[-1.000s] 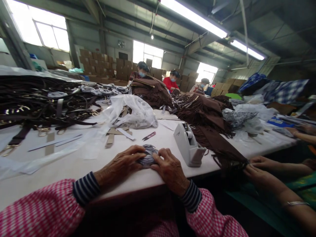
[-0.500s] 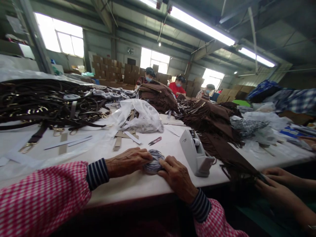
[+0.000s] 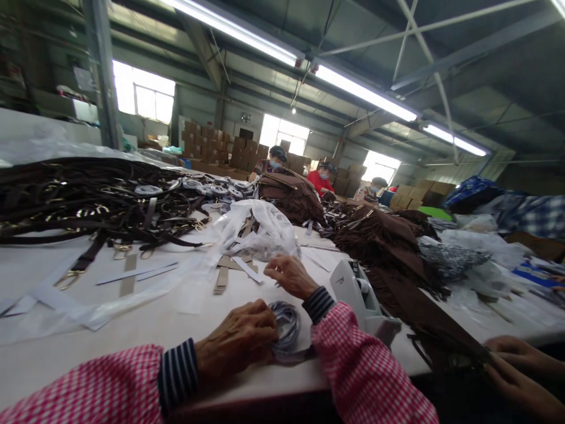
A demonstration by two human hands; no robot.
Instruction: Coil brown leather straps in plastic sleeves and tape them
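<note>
A coil of grey band [image 3: 286,330] stands on the white table close to its front edge. My left hand [image 3: 241,337] is closed on the coil's left side. Beyond the coil, my right hand [image 3: 292,275] reaches forward over the table with its fingers curled downward. Small pink-handled thread snips lay at about that spot earlier; the hand now covers the place, and whatever is under the fingers is hidden. To the right of my right sleeve sits a grey tape dispenser [image 3: 359,294], partly covered by the sleeve.
Dark straps with metal clasps [image 3: 88,203] are heaped at left. A clear plastic bag [image 3: 265,227] and grey-beige strips [image 3: 222,280] lie ahead. Brown fringed pieces [image 3: 375,232] pile up at right, where a co-worker's hands [image 3: 516,365] hold one. Several people sit across the table.
My right hand has let go of the coil and moved forward to where the snips lay. My left hand keeps hold of the coil, now nearer the table's edge. The view has shifted.
</note>
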